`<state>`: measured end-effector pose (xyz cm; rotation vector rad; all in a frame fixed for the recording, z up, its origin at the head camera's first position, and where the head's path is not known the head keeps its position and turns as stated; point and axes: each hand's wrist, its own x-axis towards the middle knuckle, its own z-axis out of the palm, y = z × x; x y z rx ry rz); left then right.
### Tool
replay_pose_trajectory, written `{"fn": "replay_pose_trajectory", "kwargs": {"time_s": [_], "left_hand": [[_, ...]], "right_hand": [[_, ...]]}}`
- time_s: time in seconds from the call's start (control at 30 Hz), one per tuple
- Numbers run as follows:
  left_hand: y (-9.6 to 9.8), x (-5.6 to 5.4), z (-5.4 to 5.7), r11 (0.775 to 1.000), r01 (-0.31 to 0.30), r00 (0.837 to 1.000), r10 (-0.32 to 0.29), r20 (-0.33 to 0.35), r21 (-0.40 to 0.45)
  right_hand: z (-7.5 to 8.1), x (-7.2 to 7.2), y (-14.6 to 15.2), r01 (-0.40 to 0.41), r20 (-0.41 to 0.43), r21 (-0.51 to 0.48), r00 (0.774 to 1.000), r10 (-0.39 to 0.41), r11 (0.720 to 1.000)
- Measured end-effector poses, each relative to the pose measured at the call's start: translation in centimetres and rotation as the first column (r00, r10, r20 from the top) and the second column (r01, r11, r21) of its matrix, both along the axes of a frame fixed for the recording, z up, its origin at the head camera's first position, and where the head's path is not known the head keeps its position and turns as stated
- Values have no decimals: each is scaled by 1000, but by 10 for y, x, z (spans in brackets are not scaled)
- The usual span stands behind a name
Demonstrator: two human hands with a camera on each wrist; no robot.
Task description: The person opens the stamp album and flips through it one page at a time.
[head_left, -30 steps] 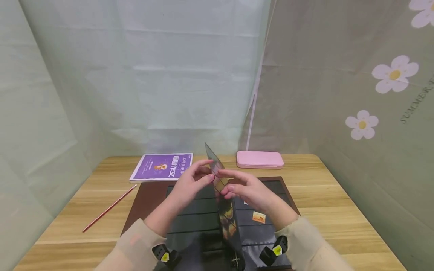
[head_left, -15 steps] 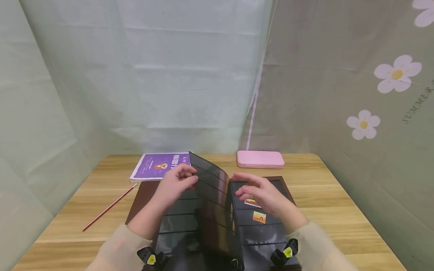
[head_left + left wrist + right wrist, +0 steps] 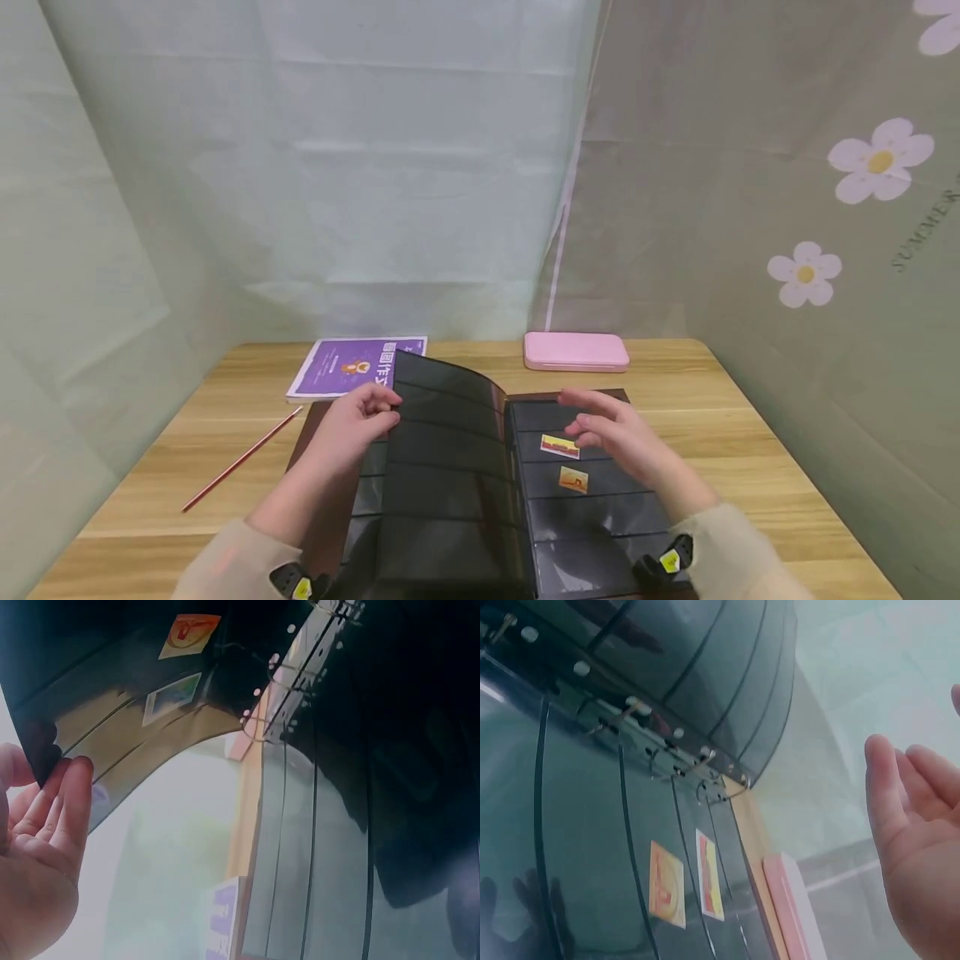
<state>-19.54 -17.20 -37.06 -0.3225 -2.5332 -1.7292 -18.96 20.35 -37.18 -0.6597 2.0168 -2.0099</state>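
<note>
A black binder album, with its brown cover (image 3: 330, 500) showing at the left, lies spread on a wooden desk (image 3: 757, 467). One black pocketed page (image 3: 446, 450) stands lifted from the metal rings (image 3: 709, 757), bowing over toward the left side of the album. Its outer edge, near the far corner, sits inside the grip of the person's left hand (image 3: 356, 429): the grip is narrow, thumb and fingers pinching the page. From the left wrist, the page's other face shows an orange stamp (image 3: 190, 636) and a blue-green stamp (image 3: 172, 699).

The left forearm reaches forward from the near left, sleeve at the wrist, the hand turned inward to the page edge. The right hand (image 3: 618, 429) hovers above the album's right-hand page (image 3: 577, 525), its grip wide and holding nothing, fingers loosely extended leftward and apart from the lifted page. Just beside and below its fingertips, a yellow-and-red stamp (image 3: 560, 447) and a smaller orange-yellow stamp (image 3: 573, 480) sit in separate rows of that page.

Beyond the album, a purple book (image 3: 345, 371) lies at the left and a pink case (image 3: 576, 352) at the right. A thin red stick (image 3: 243, 458) lies slanted left of the album.
</note>
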Motion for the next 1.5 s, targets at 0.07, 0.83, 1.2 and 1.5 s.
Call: {"fn": "replay_pose_trajectory", "kwargs": {"time_s": [0.07, 0.83, 1.2, 1.5], "left_hand": [[-4, 0, -1, 1000, -5, 1000, 5, -2, -8], [-42, -10, -47, 945, -54, 998, 42, -45, -324], [-46, -7, -74, 835, 63, 996, -84, -13, -546], [-43, -3, -80, 759, 88, 981, -178, -75, -645]], "right_hand": [[-2, 0, 4, 8, -6, 19, 1000, -8, 1000], [-34, 16, 61, 227, 47, 372, 964, -262, 900], [-44, 21, 79, 288, -50, 571, 947, -317, 769], [-50, 26, 89, 312, -96, 627, 940, -326, 714]]}}
